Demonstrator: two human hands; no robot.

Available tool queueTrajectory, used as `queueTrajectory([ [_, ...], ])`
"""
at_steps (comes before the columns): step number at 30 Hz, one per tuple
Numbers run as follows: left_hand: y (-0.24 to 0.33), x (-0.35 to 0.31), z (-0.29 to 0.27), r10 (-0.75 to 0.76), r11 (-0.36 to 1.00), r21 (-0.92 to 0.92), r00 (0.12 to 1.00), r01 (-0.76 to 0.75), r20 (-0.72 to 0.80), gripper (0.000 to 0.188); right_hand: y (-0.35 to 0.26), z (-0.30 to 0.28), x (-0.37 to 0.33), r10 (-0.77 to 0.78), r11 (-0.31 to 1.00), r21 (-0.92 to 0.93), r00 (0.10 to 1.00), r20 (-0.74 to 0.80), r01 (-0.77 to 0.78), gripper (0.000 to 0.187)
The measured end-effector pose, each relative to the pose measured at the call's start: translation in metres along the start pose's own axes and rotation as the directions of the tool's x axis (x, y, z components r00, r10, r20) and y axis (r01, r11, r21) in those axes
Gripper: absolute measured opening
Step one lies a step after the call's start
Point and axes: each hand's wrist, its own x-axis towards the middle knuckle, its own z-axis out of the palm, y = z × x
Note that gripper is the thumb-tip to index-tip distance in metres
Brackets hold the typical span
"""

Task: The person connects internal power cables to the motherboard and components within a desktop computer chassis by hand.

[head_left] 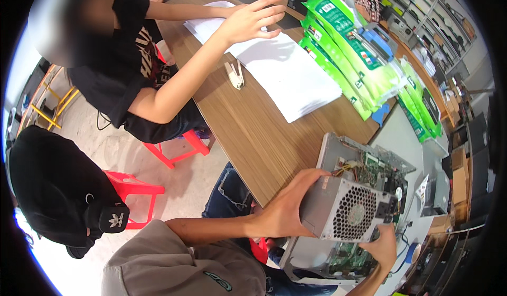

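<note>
Both my hands grip a grey metal computer power supply (pixel 322 209) with a honeycomb fan grille and a socket on its end. My left hand (pixel 288 203) is closed round its left side, fingers over the top edge. At its lower right corner, my right hand (pixel 383 247) is closed on it with the thumb up. The unit is tilted over an open computer case (pixel 330 156), with green circuit boards (pixel 351 259) showing around it. Coloured wires (pixel 346 167) show at the unit's far side. Its underside is hidden.
A wooden table (pixel 237 132) bears white paper sheets (pixel 296 84), a small whitish pronged object (pixel 235 75) and green plastic packages (pixel 338 47). A co-worker's hand (pixel 256 21) hovers over the papers. Red stools (pixel 134 187) and a person in a black cap (pixel 58 185) are at left.
</note>
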Motion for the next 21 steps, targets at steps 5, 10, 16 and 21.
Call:
queueTrajectory([
  [5,-0.002,-0.001,-0.005,0.012,1.000,0.001,0.999,-0.012,0.035,0.099,0.050,0.027,0.001,0.024,0.999,-0.032,0.990,-0.137,-0.029,0.053],
  [10,-0.007,-0.002,-0.001,0.058,0.998,0.000,0.998,-0.058,0.030,0.099,0.081,0.040,0.000,-0.065,0.997,-0.055,0.966,-0.252,0.052,0.030],
  [16,-0.006,-0.001,-0.003,0.068,0.997,0.022,0.997,-0.069,0.028,0.098,0.028,0.030,-0.001,-0.082,0.996,0.026,0.967,-0.241,0.091,0.016],
  [21,-0.005,-0.002,-0.001,0.058,0.998,0.025,0.998,-0.058,0.025,0.098,-0.008,0.006,-0.008,-0.141,0.988,-0.067,0.989,-0.036,0.138,0.024],
])
